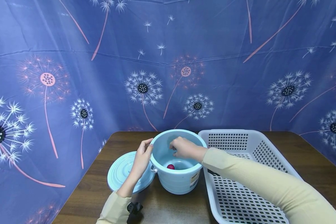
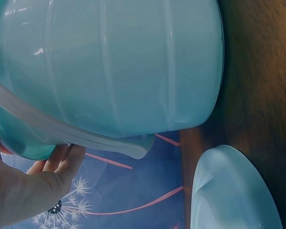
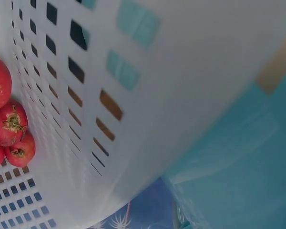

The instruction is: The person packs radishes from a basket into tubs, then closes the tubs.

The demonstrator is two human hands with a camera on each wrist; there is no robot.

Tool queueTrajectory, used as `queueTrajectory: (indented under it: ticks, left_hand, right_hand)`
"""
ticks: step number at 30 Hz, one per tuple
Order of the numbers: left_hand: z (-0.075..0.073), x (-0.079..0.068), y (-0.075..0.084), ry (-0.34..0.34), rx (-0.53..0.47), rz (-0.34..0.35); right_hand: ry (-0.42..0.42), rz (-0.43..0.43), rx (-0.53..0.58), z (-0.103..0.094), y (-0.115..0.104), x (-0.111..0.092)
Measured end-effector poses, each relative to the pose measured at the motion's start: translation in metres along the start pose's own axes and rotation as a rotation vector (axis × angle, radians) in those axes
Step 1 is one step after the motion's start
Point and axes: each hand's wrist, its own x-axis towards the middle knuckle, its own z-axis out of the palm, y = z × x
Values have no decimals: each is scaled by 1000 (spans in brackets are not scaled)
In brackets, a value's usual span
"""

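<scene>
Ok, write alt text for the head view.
A person's right hand reaches into a light blue bucket with a round red thing at the bottom, while the left hand holds its rim. A blue lid lies on the wooden table to the left and a pale grey basket stands to the right; dandelion-patterned blue cloth hangs behind.

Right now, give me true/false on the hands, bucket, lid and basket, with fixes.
1. The left hand holds the bucket at its rim. True.
2. The lid covers the bucket. False: it lies on the table, left of the bucket.
3. A red round thing lies inside the bucket. True.
4. Several red fruits lie in the basket. True.
5. The right hand is inside the basket. False: it is at the bucket's opening.
</scene>
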Motion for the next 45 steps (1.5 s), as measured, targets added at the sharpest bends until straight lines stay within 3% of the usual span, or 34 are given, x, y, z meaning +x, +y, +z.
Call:
queueTrajectory:
  ticks: [22, 45]
  left_hand:
    - [2, 0, 2, 4, 3, -4]
    - [0, 1, 2, 26, 16, -12]
  right_hand:
    - [-31, 63, 82, -5, 2, -2]
    - [8, 8, 168, -19, 6, -10]
